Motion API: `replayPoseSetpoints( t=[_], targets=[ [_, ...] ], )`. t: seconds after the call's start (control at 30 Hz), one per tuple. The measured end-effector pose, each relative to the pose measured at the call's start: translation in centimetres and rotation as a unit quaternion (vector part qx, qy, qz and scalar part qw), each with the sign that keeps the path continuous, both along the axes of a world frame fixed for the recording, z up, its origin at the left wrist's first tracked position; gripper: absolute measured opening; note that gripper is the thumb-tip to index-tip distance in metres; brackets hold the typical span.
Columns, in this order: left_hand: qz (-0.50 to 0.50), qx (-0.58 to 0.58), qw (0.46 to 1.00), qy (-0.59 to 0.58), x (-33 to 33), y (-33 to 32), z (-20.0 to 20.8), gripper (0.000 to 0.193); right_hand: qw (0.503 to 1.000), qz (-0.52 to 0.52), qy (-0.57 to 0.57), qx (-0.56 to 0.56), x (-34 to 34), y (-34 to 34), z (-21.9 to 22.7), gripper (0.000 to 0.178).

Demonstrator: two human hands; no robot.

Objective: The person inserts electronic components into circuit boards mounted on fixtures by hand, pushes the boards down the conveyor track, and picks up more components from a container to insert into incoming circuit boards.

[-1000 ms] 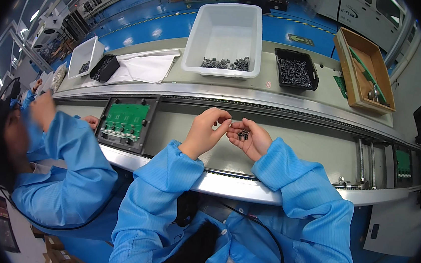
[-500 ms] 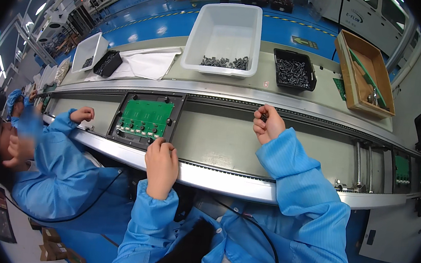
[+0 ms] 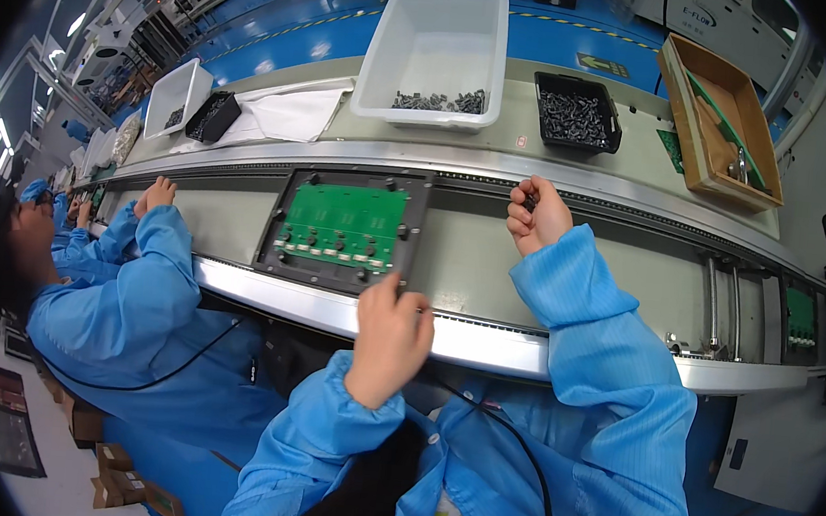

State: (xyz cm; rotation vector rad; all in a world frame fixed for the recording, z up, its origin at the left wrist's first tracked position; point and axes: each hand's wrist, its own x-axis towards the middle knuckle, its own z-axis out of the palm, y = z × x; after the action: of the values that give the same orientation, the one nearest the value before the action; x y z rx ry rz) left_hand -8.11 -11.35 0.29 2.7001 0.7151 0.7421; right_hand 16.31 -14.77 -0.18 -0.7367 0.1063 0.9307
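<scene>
My left hand [image 3: 392, 340] is at the near right corner of a black carrier frame [image 3: 414, 227], with its fingers bent over the edge. Inside the frame lies a green circuit board [image 3: 346, 215]; small black parts and white connectors line its near side. My right hand [image 3: 539, 217] is held above the far rail, to the right of the frame. Its fingers are curled around small black components [image 3: 530, 203], mostly hidden in the palm.
Beyond the conveyor rail [image 3: 484, 343] stand a white bin [image 3: 425, 117], a black tray of components [image 3: 575, 115] and a wooden box [image 3: 705, 175]. A co-worker in a blue sleeve [image 3: 123, 311] sits to my left. Another board [image 3: 801, 317] is at the far right.
The carrier frame with its board has slid right along the rails, and my left hand has moved right with it. My right hand stays closed. The co-worker's hands have come together.
</scene>
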Motion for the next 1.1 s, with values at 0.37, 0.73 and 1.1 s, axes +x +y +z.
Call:
replayPoseSetpoints(
  t=[0.37,0.73,1.1],
  targets=[
    [-0.211,-0.130,0.965,-0.088,4.3,-1.2,2.4,0.011,1.000,-0.013,0.004,0.015,2.6,0.2,-2.2,0.009],
    [-0.169,-0.126,0.977,-0.008,6.3,6.0,2.3,0.010,0.999,-0.035,-0.002,-0.008,2.0,0.6,-1.0,0.008],
    [-0.224,-0.009,0.971,0.079,7.7,5.8,1.4,0.007,0.999,-0.044,0.003,-0.009,1.9,0.9,-1.0,0.010]
  ],
)
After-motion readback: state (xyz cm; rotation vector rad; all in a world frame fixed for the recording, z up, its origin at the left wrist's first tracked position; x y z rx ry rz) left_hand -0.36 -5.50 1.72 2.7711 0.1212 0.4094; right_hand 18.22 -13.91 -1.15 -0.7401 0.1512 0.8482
